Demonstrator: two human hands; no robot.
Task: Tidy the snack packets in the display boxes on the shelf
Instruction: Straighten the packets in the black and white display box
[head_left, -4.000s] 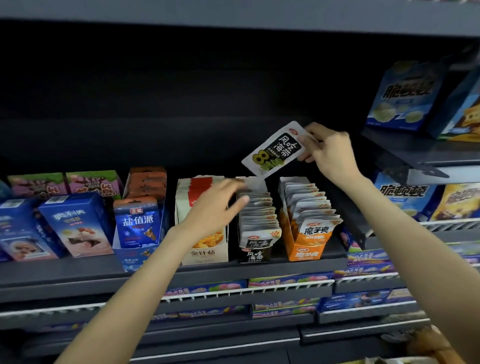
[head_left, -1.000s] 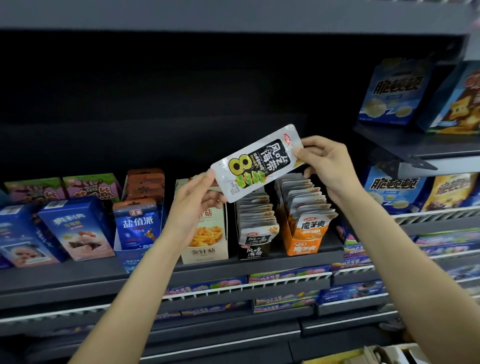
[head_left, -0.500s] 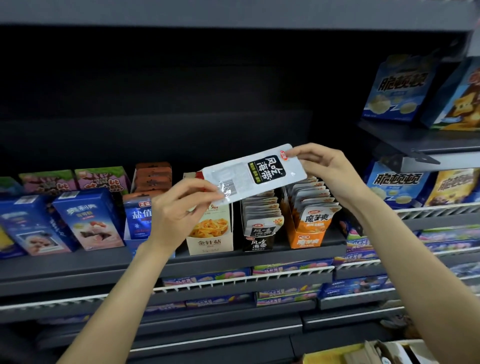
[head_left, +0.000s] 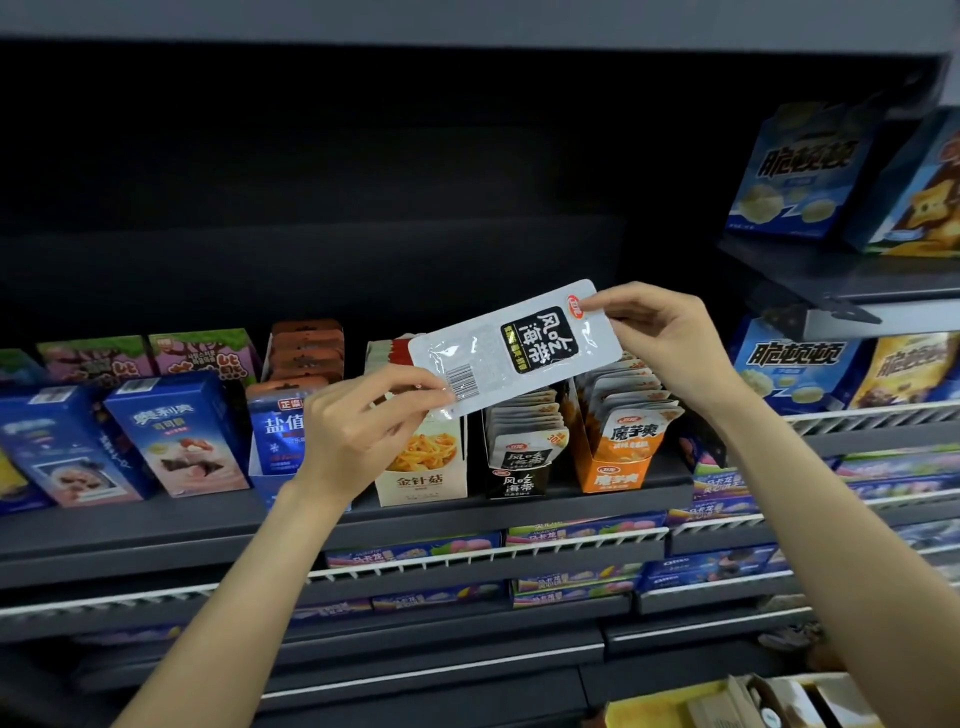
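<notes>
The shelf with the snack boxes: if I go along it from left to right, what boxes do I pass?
Blue cookie box → blue salty-snack box → cream mushroom display box → black kelp display box → orange konjac display box. The white kelp packet is held above them by the left hand and right hand.

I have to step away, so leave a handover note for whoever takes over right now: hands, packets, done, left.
Left hand pinches the barcode end of the white seaweed packet; right hand pinches its logo end. The packet is held flat in the air above the display boxes, back side up.
Black seaweed box sits between the beige mushroom box and the orange konjac box, all holding packets.
Done: packet is out and in hand.
Left: slot it into the black box, straighten the rows.
</notes>
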